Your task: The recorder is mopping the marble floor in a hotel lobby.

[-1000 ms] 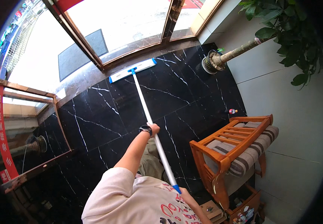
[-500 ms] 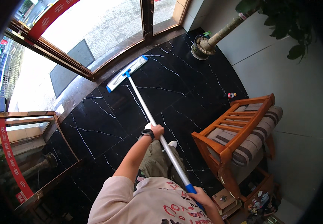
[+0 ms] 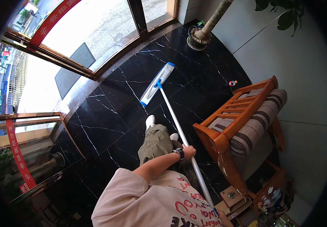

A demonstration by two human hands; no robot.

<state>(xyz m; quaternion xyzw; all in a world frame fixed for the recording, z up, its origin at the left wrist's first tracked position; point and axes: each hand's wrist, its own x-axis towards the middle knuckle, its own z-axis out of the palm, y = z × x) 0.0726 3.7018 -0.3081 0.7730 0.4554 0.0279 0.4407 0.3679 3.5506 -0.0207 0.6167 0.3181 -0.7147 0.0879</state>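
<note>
Head view, from above: a flat mop (image 3: 173, 115) with a pale pole lies across black, white-veined floor tiles (image 3: 201, 96). Its mop head (image 3: 165, 74), white with blue ends, rests aslant on the floor—short of the door-side edge and well apart from the wall-side edge. The left hand (image 3: 189, 152), wearing a watch (image 3: 179, 153), is closed around the pole at mid-length; the right hand (image 3: 224, 220), partly hidden by the shirt (image 3: 148, 196), appears closed about the pole's upper end near the lower rim of view.

Possible faults: the near end of the mop head lies just beyond the toe of a white shoe (image 3: 150, 120), so a straight pull inward could strike the foot. A wide sweep toward the wall-side edge could knock the small bottle (image 3: 232, 83) there, or, at the door-side corner, the planter (image 3: 198, 39). The pole runs near the wooden armchair (image 3: 208, 135); swinging its upper part rightward might catch the armrest. Footing could also fail if the glossy tiles are wet—wetness cannot be told.
</note>
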